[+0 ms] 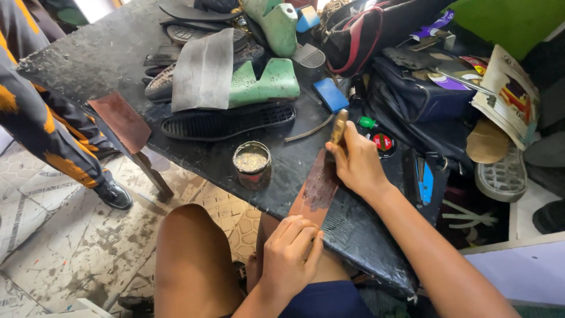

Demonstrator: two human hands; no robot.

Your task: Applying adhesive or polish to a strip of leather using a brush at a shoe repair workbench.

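My left hand [289, 254] pinches the near end of a long brown leather strip [318, 191] that lies on the black worktable [88, 56]. My right hand [356, 162] grips a brush with a yellowish handle [338, 126], its head pressed on the far end of the strip, where a darker wet patch shows. A small open tin of yellowish glue [252, 165] stands just left of the strip.
A black shoe sole [226, 122], green shoe lasts [268, 82], a grey leather sheet [203, 70] and a blue block [330, 94] lie further back. Bags and clutter [412, 88] crowd the right. Another person's leg and black shoe [115, 194] stand at left on the tiled floor.
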